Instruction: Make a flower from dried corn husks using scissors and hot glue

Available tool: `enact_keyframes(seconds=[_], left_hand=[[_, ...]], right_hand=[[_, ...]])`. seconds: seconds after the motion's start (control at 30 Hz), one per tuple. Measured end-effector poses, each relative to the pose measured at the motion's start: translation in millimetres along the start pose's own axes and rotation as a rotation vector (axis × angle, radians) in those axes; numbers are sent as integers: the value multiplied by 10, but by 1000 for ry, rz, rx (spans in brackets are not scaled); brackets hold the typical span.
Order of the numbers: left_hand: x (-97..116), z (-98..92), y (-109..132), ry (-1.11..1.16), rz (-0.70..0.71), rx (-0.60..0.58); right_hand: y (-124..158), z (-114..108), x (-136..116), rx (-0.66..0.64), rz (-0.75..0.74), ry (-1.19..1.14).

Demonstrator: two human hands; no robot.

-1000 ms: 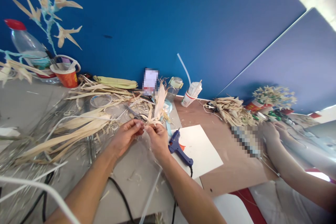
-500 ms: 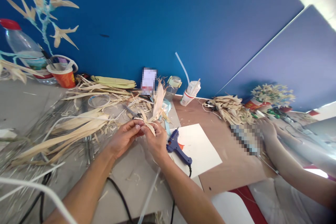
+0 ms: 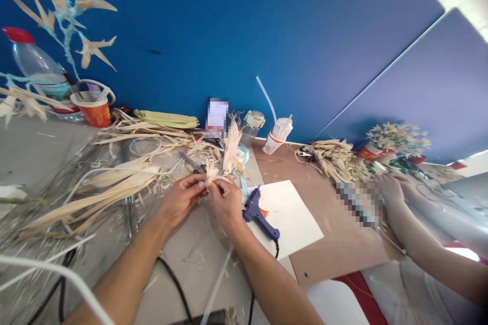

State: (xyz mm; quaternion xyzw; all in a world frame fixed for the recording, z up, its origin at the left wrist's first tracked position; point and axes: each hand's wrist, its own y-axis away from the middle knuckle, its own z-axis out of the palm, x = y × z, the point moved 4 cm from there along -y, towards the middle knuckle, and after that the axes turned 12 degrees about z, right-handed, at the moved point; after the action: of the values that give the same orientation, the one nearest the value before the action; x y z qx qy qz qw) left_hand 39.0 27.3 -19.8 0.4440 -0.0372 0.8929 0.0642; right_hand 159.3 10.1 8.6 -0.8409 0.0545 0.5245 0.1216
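Note:
Between my two hands, low over the table, is a small pale corn husk piece point(image 3: 210, 172), its strips pointing up. My left hand point(image 3: 183, 198) pinches it from the left, thumb and fingertips together. From the right, my right hand point(image 3: 225, 202) grips it too, fingers curled in. The fingertips of both hands nearly meet and hide its lower end. A blue glue gun point(image 3: 260, 217) lies just right of my right hand, partly on a white sheet point(image 3: 297, 218). Behind my hands a larger dried husk point(image 3: 232, 150) stands upright.
Husk strips point(image 3: 114, 177) and thin stems spread across the left. A red paper cup point(image 3: 95, 110) and plastic bottle point(image 3: 34, 63) stand back left, a white cup point(image 3: 273, 142) back centre. Another person's arms point(image 3: 415, 223) reach in at right. Cables cross the front.
The husk piece has turned in my fingers: its strips, which spread sideways over my right hand, now point up in a narrower bunch. The view has shifted very slightly.

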Motion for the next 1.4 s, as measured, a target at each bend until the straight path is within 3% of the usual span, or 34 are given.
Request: enact_keyframes(seconds=[0.13,0.27,0.37,0.53,0.67,0.87,1.03,1.17,1.4], left_hand=[[142,-54,-24,154,53,3],[356,-223,-80,344,187,55],[404,-304,-106,398,204,62],[391,-257,-82,370,173,45],[460,-233,-63,421,222,48],[525,-258,-69,480,239,-2],[556,-297,-72,453,287,37],[549,-293,-77,484,263,21],[561,-292,-89,527,279,12]], right_hand=[[-31,-1,38,-22,36,-85],[-97,-115,51,84,-41,-176],[-165,-208,95,126,-23,-208],[-251,-309,167,141,104,-350],[-278,-392,79,143,133,-385],[-286,-451,-161,-67,98,-148],[-294,-315,-275,-193,-24,119],[-328,-204,-260,-211,-73,273],[-376,-263,-207,-210,-65,439]])
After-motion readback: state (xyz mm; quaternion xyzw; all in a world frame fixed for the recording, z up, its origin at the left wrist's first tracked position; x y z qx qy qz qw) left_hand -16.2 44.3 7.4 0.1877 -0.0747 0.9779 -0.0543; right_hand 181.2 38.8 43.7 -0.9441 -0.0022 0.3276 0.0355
